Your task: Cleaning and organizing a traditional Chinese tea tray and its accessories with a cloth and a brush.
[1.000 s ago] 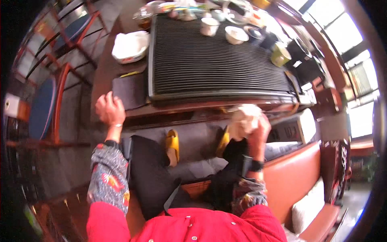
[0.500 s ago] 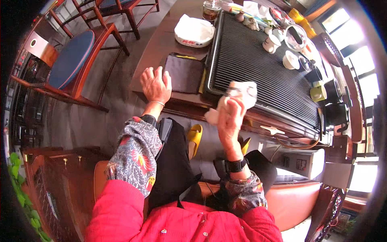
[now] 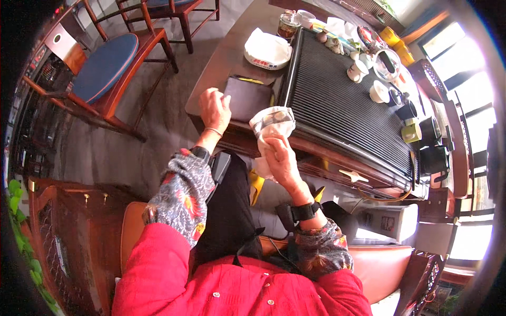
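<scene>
A whitish cloth with grey patches is bunched in my right hand, whose fingers are closed on it. The cloth is at the table's near edge, by the front left corner of a black ribbed tea tray. My left hand rests at the table's left front corner with its fingers bent and the thumb apart; nothing shows in it. Beside its thumb lies a flat dark square cloth or mat with a bit of yellow at its far edge.
A white bowl and a lidded glass jar stand farther back. Cups, including a white cup and a green cup, line the tray's right side with black pots. A wooden chair stands at left.
My right hand has moved left with the cloth, off the tray's front corner toward the dark mat. The fingers of my left hand have drawn in from a more spread pose.
</scene>
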The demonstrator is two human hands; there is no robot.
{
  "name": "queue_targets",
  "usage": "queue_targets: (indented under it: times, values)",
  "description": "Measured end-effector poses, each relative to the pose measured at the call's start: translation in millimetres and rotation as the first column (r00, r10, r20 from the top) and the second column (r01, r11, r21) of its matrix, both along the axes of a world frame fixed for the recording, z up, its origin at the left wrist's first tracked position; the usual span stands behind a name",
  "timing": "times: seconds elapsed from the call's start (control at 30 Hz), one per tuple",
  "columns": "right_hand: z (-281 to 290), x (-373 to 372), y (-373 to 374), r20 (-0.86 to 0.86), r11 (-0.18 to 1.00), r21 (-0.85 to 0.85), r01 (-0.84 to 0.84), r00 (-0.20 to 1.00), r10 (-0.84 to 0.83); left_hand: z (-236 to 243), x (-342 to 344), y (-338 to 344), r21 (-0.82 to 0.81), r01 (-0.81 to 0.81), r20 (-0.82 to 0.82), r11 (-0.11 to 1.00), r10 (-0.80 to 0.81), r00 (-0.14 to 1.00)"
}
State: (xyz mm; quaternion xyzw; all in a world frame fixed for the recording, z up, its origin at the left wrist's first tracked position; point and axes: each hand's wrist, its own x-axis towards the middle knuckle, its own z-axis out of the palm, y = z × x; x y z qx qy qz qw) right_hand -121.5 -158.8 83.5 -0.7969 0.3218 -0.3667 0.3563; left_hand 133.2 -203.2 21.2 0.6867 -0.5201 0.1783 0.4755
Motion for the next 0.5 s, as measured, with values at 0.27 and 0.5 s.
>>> queue_targets:
  times: [0.27, 0.5]
  values:
    - [102, 31, -58, 0.153, 0.917, -0.385, 0.099, 0.987, -0.043, 55, 73, 25, -0.315, -0.079, -0.886, 0.946, -0.263, 0.381]
    - [13, 100, -139, -0.762, 0.976, -0.174, -0.128, 0.646, -0.051, 123, 54, 28, -0.307, -0.035, -0.891, 0.951, -0.274, 0.362]
